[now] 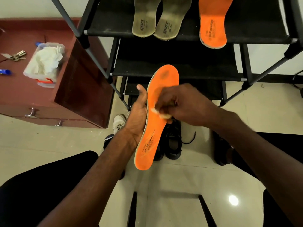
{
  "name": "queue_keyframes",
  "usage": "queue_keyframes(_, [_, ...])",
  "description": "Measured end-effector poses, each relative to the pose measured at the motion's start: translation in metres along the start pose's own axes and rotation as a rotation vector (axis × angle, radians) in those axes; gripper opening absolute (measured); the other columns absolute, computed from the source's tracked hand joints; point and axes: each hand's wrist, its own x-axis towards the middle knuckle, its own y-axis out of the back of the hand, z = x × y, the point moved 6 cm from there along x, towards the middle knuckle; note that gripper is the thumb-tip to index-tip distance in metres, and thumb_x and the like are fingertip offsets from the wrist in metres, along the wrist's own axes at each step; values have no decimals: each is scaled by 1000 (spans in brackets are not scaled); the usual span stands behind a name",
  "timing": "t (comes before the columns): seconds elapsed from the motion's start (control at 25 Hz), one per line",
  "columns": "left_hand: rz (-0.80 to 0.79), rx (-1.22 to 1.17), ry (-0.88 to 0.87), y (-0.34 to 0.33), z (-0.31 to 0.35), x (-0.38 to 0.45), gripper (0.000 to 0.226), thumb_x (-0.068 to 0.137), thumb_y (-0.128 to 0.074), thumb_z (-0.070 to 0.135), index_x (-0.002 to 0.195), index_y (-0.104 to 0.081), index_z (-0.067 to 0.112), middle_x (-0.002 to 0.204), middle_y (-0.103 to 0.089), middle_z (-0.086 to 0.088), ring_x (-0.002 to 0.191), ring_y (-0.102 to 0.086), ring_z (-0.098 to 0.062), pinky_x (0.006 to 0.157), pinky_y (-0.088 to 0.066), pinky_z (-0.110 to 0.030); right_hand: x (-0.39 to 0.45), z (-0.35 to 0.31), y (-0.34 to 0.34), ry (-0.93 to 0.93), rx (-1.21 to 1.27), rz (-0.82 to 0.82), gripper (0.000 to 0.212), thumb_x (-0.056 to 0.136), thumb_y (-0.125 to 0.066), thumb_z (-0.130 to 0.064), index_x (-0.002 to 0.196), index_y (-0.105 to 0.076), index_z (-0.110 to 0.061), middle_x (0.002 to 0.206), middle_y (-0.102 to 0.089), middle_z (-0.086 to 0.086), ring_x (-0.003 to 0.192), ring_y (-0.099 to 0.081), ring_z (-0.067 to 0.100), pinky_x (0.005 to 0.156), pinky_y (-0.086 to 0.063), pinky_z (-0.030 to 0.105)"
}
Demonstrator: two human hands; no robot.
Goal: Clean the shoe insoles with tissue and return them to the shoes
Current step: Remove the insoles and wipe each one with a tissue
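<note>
My left hand (pixel 138 115) holds an orange insole (pixel 154 133) by its left edge, printed side up, toe end pointing away from me. Pressed against the insole's middle is a small wad of tissue (pixel 161 113), gripped by my right hand (pixel 183 102); the hand is blurred. A second orange insole (pixel 213 22) lies on the top shelf of the black shoe rack (pixel 105 28), beside two grey-green insoles (pixel 144 18) (pixel 170 20). Black shoes (pixel 173 141) stand on the floor under the held insole. A white shoe (pixel 118 122) sits to their left.
A clear plastic box of crumpled tissues (pixel 43 63) rests on a red-brown cabinet (pixel 68 89) at the left, with keys (pixel 15 55) and blue pens nearby. My dark-clad knees fill the lower corners. Another dark shoe (pixel 221 149) is on the pale tiled floor at right.
</note>
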Motion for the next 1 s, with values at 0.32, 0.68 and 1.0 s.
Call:
queue_keyframes(0.32, [3,-167,32,13,-8,9,81,102,-29,74,152,-51,15,147,-58,-21,136,-55,-43,114,-40,-63,-2,11,23,-90,-9,440,19,92,-75,-15,110,-77,-19,108,-72,-8,96,-67,7,84,-60,35])
queue_keyframes(0.68, [3,-132,-44,-1,7,-2,72,107,-28,63,144,-56,8,134,-68,-20,124,-67,-35,102,-57,-47,-6,-16,-17,127,-43,-2,21,87,-77,-9,103,-78,-23,103,-73,-12,92,-68,7,81,-58,37])
queue_keyframes(1.0, [-20,65,-98,5,12,4,68,107,-22,63,154,-47,20,142,-65,-14,130,-62,-36,110,-46,-63,-7,3,21,-37,-64,454,24,91,-74,-11,114,-75,-18,112,-71,-6,99,-67,9,84,-55,25])
